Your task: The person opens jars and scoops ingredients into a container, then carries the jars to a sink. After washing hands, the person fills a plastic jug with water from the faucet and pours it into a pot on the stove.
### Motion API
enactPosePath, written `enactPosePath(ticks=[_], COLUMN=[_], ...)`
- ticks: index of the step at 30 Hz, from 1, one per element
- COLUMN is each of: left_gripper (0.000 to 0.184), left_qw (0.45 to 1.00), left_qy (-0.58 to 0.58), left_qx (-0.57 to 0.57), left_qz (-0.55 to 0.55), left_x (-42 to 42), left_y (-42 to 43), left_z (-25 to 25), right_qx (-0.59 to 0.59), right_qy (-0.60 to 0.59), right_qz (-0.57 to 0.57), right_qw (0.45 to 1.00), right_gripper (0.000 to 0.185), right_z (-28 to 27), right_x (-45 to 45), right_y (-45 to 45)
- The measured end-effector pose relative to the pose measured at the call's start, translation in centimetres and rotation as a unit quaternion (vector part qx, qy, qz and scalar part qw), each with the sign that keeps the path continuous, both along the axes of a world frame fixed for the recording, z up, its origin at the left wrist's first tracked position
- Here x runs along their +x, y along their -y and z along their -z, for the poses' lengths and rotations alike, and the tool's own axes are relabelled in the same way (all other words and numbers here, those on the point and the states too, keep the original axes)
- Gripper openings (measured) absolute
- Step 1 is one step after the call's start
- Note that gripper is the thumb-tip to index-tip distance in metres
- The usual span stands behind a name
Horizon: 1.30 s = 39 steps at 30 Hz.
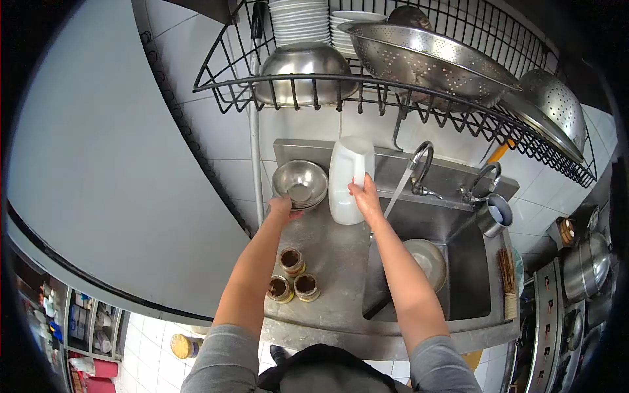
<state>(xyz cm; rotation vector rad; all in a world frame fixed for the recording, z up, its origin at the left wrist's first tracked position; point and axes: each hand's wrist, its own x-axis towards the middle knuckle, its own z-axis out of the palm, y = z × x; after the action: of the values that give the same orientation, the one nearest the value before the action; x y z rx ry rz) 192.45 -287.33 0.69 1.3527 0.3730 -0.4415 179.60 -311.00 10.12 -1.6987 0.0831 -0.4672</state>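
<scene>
My left hand [286, 208] grips the near rim of a shiny metal bowl [300, 182] at the back left of the steel counter. The fingers of my right hand [365, 200] are wrapped round the handle of a white plastic jug [343, 190], which stands just right of the bowl. Water [398, 193] runs from the left faucet [426, 160] into the sink [468, 275], where a round metal bowl [427, 262] lies. Three small jars with brown contents, one of them a jar [306, 287] nearest the sink, stand on the counter.
Above hangs a black wire rack [314, 77] with stacked plates [298, 23], a metal bowl [304, 62] and a large colander [432, 59]. A metal cup [493, 216] and a brush [508, 281] are at the sink's right edge. A large grey panel [111, 164] fills the left.
</scene>
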Motion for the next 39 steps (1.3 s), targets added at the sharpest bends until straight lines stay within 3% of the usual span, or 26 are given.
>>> enactPosePath(ticks=[1, 4, 7, 9, 11, 12, 13, 16, 17, 19, 21, 23, 24, 25, 27, 28, 29, 31, 32, 33, 34, 35, 36, 39], left_gripper=[0.077, 0.075, 0.086, 0.071, 0.059, 0.054, 0.053, 0.050, 0.048, 0.047, 0.048, 0.049, 0.047, 0.044, 0.044, 0.045, 0.045, 0.044, 0.043, 0.040, 0.038, 0.041, 0.046, 0.039], left_qw=[1.000, 0.975, 0.951, 0.953, 0.963, 0.971, 0.979, 0.995, 0.985, 0.956, 0.925, 0.931, 0.914, 0.898, 0.833, 0.783, 0.825, 0.855, 0.881, 0.883, 0.886, 0.896, 0.915, 0.923], left_qy=[-0.019, -0.015, 0.142, 0.158, 0.151, 0.135, 0.102, 0.003, -0.035, -0.117, -0.181, -0.181, -0.196, -0.239, -0.258, -0.240, -0.314, -0.427, -0.416, -0.408, -0.400, -0.379, -0.337, -0.263], left_qx=[0.008, 0.212, 0.231, 0.180, 0.112, 0.072, 0.074, 0.084, 0.168, 0.268, 0.333, 0.298, 0.345, 0.359, 0.458, 0.495, 0.435, 0.292, 0.214, 0.224, 0.233, 0.232, 0.223, 0.264], left_qz=[0.008, 0.061, 0.150, 0.186, 0.191, 0.184, 0.159, 0.058, 0.029, 0.014, -0.008, -0.106, -0.089, -0.085, 0.172, 0.290, 0.178, -0.022, -0.070, -0.054, -0.038, -0.031, -0.003, -0.099], left_x=[-0.7, -6.8, -10.5, -16.5, -21.6, -24.4, -27.0, -34.2, -36.4, -40.3, -44.7, -50.0, -52.9, -55.6, -59.8, -61.8, -63.3, -65.8, -66.6, -66.1, -65.3, -65.6, -65.4, -62.7], left_y=[-0.2, -0.7, -5.8, -9.8, -15.0, -17.7, -20.1, -26.6, -28.3, -32.3, -36.8, -40.9, -42.5, -43.2, -44.7, -45.5, -45.0, -44.4, -45.4, -46.1, -46.7, -48.2, -50.3, -51.6], left_z=[-1.2, -9.1, -9.6, -13.7, -14.1, -13.8, -13.1, -9.6, -8.4, -4.0, 1.8, 9.1, 12.1, 13.7, 16.3, 17.6, 17.7, 18.9, 20.2, 20.2, 20.1, 20.6, 21.4, 19.5], right_qx=[-0.005, -0.050, -0.060, -0.010, 0.071, 0.127, 0.179, 0.167, 0.147, 0.134, 0.112, 0.035, 0.090, 0.115, -0.070, -0.045, -0.052, -0.297, -0.292, -0.287, -0.265, -0.173, -0.332, -0.444], right_qy=[-0.006, 0.026, 0.173, 0.118, 0.042, -0.058, -0.160, -0.192, -0.211, -0.164, -0.204, -0.180, -0.139, -0.173, -0.129, -0.134, -0.109, -0.134, -0.123, -0.115, -0.004, -0.023, 0.014, 0.101], right_qz=[0.000, 0.011, 0.034, 0.143, 0.146, 0.097, 0.050, 0.028, 0.035, -0.055, 0.036, 0.076, 0.037, 0.050, 0.164, 0.132, 0.111, 0.120, 0.098, 0.088, 0.111, 0.121, 0.172, 0.227], right_qw=[1.000, 0.998, 0.982, 0.983, 0.986, 0.985, 0.970, 0.967, 0.966, 0.976, 0.972, 0.980, 0.986, 0.977, 0.975, 0.981, 0.986, 0.938, 0.944, 0.947, 0.958, 0.977, 0.927, 0.861], right_gripper=[0.028, 0.032, 0.041, 0.044, 0.027, 0.023, 0.020, 0.018, 0.018, 0.019, 0.019, 0.020, 0.020, 0.023, 0.025, 0.018, 0.014, 0.008, 0.007, 0.012, 0.030, 0.049, 0.054, 0.058], right_z=[0.6, 2.4, 4.9, 3.8, 10.5, 11.1, 11.4, 12.2, 11.7, 13.1, 9.3, 11.7, 13.4, 13.8, 14.3, 17.9, 21.0, 21.0, 20.1, 16.5, 13.6, 11.2, 6.9, -5.9], right_x=[1.0, 3.4, 3.2, -1.7, -1.8, -3.3, -4.6, -4.4, -4.2, -3.2, -5.3, -5.5, -6.0, -7.2, -8.4, -7.4, -6.6, -6.8, -7.3, -7.8, -9.2, -9.1, -9.8, -10.3], right_y=[0.2, 0.4, 0.5, 0.3, 4.1, 4.9, 5.4, 6.5, 6.8, 9.1, 7.0, 7.5, 8.3, 8.7, 8.3, 12.0, 15.2, 18.6, 18.7, 17.5, 15.6, 15.1, 13.3, 7.3])
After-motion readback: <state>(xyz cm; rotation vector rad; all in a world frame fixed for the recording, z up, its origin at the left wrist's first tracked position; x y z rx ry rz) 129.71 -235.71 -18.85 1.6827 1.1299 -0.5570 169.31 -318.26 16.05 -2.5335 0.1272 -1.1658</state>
